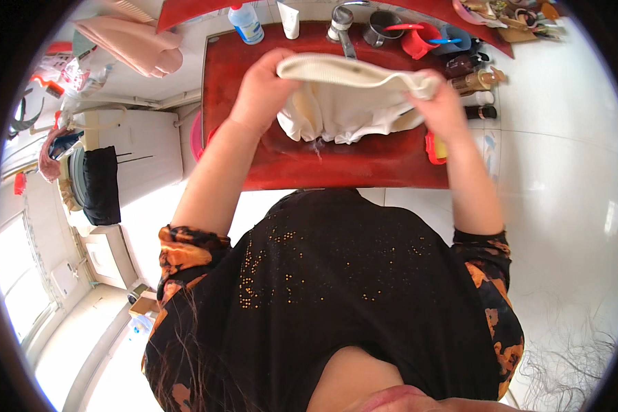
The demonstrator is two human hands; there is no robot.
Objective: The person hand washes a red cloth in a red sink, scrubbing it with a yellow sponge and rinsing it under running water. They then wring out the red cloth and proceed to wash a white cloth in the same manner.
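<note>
A white cloth garment (360, 110) with a ribbed band hangs stretched between my two hands over a red washbasin counter (340, 177). My left hand (268, 85) grips the band at its left end. At the other end my right hand (438, 105), slightly blurred, grips the bunched band. A small dark mark shows inside the band. The garment's lower edge falls in folds over the basin, and much of the bowl is hidden behind it. Just beyond the band stands a metal faucet (343, 26).
A blue-and-white bottle (247, 26) and a white tube (289, 20) stand along the back. Right of the faucet are a metal cup (381, 30), a red cup (418, 42) and several pump bottles (474, 81). A pink towel (134, 46) hangs at the left; a white washing machine (144, 149) stands below it.
</note>
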